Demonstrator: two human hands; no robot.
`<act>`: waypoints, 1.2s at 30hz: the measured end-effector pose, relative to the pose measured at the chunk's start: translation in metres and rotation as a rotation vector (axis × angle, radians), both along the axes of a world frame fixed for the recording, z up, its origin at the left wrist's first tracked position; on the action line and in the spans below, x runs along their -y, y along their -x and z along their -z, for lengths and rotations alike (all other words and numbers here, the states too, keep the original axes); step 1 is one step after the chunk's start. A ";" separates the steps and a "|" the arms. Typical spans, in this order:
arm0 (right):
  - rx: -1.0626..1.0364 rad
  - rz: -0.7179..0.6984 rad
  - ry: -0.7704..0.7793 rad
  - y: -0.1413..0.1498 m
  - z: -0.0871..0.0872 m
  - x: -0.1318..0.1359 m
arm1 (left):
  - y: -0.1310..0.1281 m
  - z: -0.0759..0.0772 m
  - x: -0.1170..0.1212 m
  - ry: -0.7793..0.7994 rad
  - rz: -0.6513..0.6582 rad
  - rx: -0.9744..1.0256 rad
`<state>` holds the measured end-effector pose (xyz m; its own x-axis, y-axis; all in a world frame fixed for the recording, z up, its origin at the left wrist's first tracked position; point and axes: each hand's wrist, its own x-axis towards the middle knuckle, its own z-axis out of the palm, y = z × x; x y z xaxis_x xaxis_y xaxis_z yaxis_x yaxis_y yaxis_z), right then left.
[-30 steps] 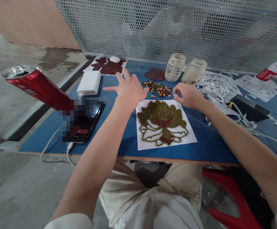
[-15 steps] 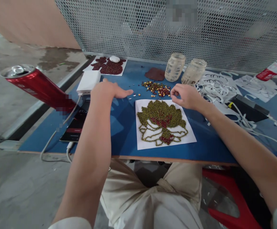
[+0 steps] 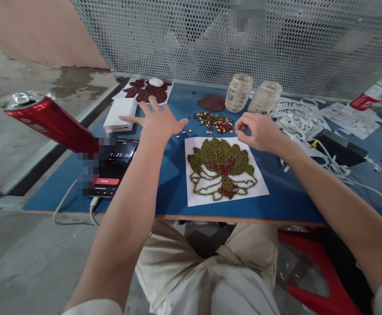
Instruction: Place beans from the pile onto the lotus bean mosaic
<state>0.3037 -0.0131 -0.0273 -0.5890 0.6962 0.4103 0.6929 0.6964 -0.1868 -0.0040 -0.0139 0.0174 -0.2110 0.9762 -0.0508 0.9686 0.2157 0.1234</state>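
My left hand [image 3: 160, 118] hovers over the table with its fingers spread and nothing in it, just right of a white power bank [image 3: 121, 113]. My right hand [image 3: 258, 130] is at the upper right edge of a bean picture [image 3: 222, 168], fingers curled together; whatever they may hold is hidden. The picture is a flower on white paper, with green beans in the upper petals and red ones at the centre. Several lower petals are outlined with bare paper inside. Behind the picture, near my right hand, lies a loose pile of mixed beans and corn kernels [image 3: 214, 122].
Two glass jars [image 3: 239, 92] stand behind the pile, beside a flat brown patch [image 3: 211, 102]. A red can [image 3: 51, 122] and a phone [image 3: 118, 162] with cables are at left. A dark red bean picture [image 3: 148, 92] lies far left. Tangled white strips [image 3: 298, 122] and a bottle [image 3: 375, 94] are at right.
My left hand has lifted and shifted right, its fingers now spread wide. More of the phone shows, and its screen is brighter. My right hand keeps its place and curl.
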 end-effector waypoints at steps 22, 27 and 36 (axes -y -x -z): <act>0.080 -0.534 0.318 0.016 0.008 0.096 | -0.053 0.050 -0.026 -0.264 0.905 0.203; 0.024 -0.510 0.383 0.012 0.003 0.093 | -0.050 0.046 -0.026 -0.248 0.889 0.204; -0.066 -0.366 0.561 0.017 0.006 0.096 | -0.041 0.040 -0.029 -0.120 0.969 0.195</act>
<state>0.2868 -0.1091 -0.0335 -0.8136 0.5748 0.0874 0.4057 0.6689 -0.6228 0.0369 0.0149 -0.0226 0.6815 0.7234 0.1109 0.6802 -0.6820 0.2686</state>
